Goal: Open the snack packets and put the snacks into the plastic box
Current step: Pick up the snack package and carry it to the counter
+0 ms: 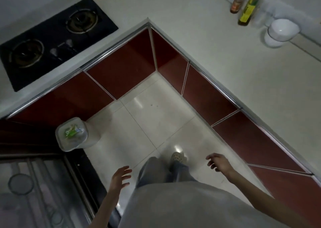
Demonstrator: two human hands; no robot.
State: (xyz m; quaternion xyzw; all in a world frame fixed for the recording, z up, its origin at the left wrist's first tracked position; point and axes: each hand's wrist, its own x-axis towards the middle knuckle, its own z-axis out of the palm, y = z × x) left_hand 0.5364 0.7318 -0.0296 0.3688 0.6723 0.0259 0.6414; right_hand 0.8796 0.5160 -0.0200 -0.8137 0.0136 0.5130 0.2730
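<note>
I look down at a kitchen floor from standing height. My left hand [120, 176] hangs in front of my body with its fingers spread and holds nothing. My right hand [217, 161] hangs to the right, fingers loosely curled, also holding nothing. A white bin [73, 134] lined with a clear bag stands on the floor at the left, against the cabinets; green and clear wrappers [70, 132] lie inside it. No snack packet or plastic box shows on the counter in this view.
An L-shaped white counter [225, 67] with dark red cabinet doors [121, 67] wraps the pale tiled floor [156, 120]. A black two-burner gas hob [52, 40] sits at the left. Oil bottles [247, 10] and a white lidded container [279, 32] stand at the far right.
</note>
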